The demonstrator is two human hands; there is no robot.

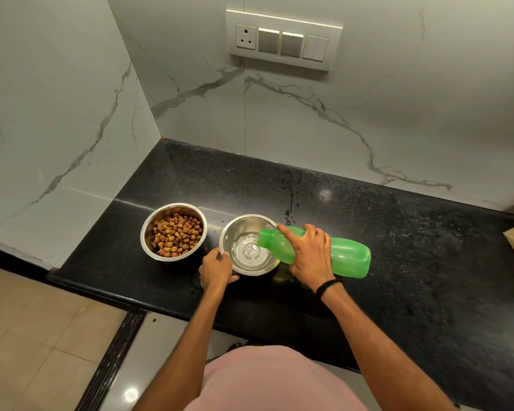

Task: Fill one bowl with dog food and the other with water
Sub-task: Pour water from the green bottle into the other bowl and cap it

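"While the pour is under way, what does the plate show, largest item first?" asks the student.

"A black countertop [398, 247], with wet splashes at one o'clock of the bowls. Over it a green bottle [350, 256] is held nearly level. It enters from three o'clock, and its mouth is over the water bowl [244, 219]. Just beside that bowl, at nine o'clock, stands the food bowl [144, 232]," the instructor replies.

"And the hands?"

"The person's right hand [307, 253] is wrapped round the bottle near its neck, index finger laid along the top. The left hand [215, 268] grips the water bowl's rim at seven o'clock. Dog food [175, 235] covers the floor of the nine o'clock bowl. A thin stream falls into a shallow pool of water [250, 256]."

"How is this step done well?"

"By judgement only: the food half looks finished, and the water bowl is only partly filled. The bottle's mouth is best kept low and inside the rim, so nothing splashes onto the stone or the dog food. The tilt should increase gradually, since a soft bottle may gulp as air enters. The steadying hand should keep the bowl flat, as steel may slide on a wet surface. Pouring should stop short of the rim."
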